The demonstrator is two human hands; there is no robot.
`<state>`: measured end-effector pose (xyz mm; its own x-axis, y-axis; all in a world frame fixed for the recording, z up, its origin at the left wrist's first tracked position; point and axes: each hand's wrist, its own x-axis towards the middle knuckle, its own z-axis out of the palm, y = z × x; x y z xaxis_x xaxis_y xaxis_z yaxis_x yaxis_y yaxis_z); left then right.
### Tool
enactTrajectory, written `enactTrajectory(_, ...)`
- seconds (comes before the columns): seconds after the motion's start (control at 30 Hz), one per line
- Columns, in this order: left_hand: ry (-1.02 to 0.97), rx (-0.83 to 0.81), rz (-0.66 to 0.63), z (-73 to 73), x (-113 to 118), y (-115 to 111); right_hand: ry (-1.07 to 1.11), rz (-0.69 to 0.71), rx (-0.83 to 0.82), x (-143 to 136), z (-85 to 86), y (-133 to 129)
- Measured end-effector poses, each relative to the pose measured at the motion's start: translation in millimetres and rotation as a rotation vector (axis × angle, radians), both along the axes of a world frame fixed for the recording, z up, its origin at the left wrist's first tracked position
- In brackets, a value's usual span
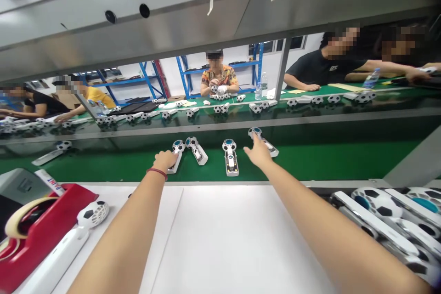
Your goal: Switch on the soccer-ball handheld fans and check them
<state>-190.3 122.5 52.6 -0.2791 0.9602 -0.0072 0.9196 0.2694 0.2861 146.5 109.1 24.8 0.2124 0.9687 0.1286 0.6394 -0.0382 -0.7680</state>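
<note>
A: Where are the hands, taking the green belt [138, 165] as the landmark?

B: Both reach out over it from the white worktop [223, 239]. The left hand [164, 161] is curled down on the handle of the leftmost fan [177, 154], whose football head pokes out just beyond the knuckles.

A: And the right hand [257, 152]?

B: Spread narrow, forefinger stretched forward, its tip touching the head of the far-right fan [263, 141]; that fan's handle lies just to the outer side of the hand. Not gripped.

A: Between them on the belt?

B: Two more fans: a slanted fan [197, 149] just beside the left one, and an upright fan [230, 157] midway between the hands, touching neither
</note>
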Motion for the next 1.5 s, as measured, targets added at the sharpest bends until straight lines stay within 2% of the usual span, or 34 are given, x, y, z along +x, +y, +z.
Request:
enactTrajectory(0.07, -0.107, -0.078, 0.065, -7.5, -4, -2, 0.077, 0.076, -0.089, -18, -12.5, 3)
enactTrajectory(0.17, -0.285, -0.146, 0.111, -17.2, 1, -5, 0.166, 0.161, -0.177, -40, -25.6, 6)
enactTrajectory(0.33, -0.620, -0.139, 0.162, -20.5, 31, -16, 0.278, 0.230, -0.230, -45, -24.6, -1)
enactTrajectory(0.5, -0.988, 0.012, 0.082, -1.4, 67, -54, 0.456, 0.359, -0.131, -23, -4.8, -29)
enactTrajectory(0.67, -1.315, 0.227, -0.150, 31.1, 100, -101, 0.637, 0.439, 0.173, -6, 32.3, -68)
enactTrajectory(0.77, -1.480, 0.334, -0.293, 45.0, 115, -117, 0.846, 0.424, 0.166, -7, 50.0, -91)
enactTrajectory(0.87, -1.498, 0.375, -0.336, 51.3, 125, -124, 1.133, 0.338, 0.027, -10, 51.6, -105)
enactTrajectory(0.97, -1.475, 0.384, -0.342, 52.1, 129, -127, 1.238, 0.331, -0.026, -8, 39.4, -105)
enactTrajectory(1.1, -1.390, 0.377, -0.338, 48.7, 131, -126, 1.183, 0.366, -0.062, -1, 23.3, -95)
enactTrajectory(1.3, -1.144, 0.351, -0.264, 49.4, 129, -124, 1.051, 0.405, -0.126, 1, 22.8, -93)
enactTrajectory(1.5, -1.132, 0.413, -0.164, 49.0, 127, -123, 0.926, 0.437, 0.023, 2, 17.7, -94)
